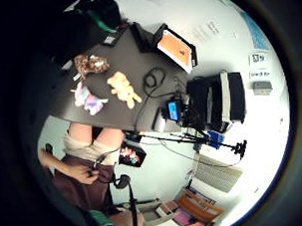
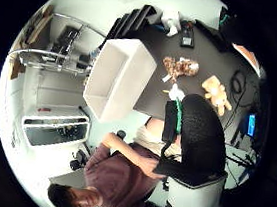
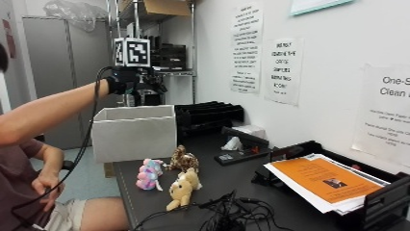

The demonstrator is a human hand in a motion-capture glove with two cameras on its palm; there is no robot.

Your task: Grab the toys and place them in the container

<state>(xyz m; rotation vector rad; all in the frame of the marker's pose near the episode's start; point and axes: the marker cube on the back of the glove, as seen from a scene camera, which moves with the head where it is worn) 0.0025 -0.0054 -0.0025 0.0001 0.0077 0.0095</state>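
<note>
Three plush toys lie on the dark table (image 3: 256, 185): a pastel pink-and-blue one (image 3: 150, 174), a brown spotted one (image 3: 185, 160) and a yellow one (image 3: 183, 188). The palm views show them too: the pastel toy (image 1: 87, 99), the brown toy (image 1: 91, 64) (image 2: 180, 67) and the yellow toy (image 1: 123, 88) (image 2: 216, 93). A white fabric container (image 3: 134, 132) (image 2: 119, 76) stands at the table's left end, beside the toys. My gloved right hand (image 3: 131, 82) (image 2: 197, 135) is raised high above the container, fingers relaxed, holding nothing.
A black paper tray with an orange sheet (image 3: 326, 180) sits at the right. Tangled black cables (image 3: 224, 216) lie near the front edge. Stacked black trays (image 3: 208, 115) stand behind the container. The bare left hand (image 3: 44, 185) rests on the lap.
</note>
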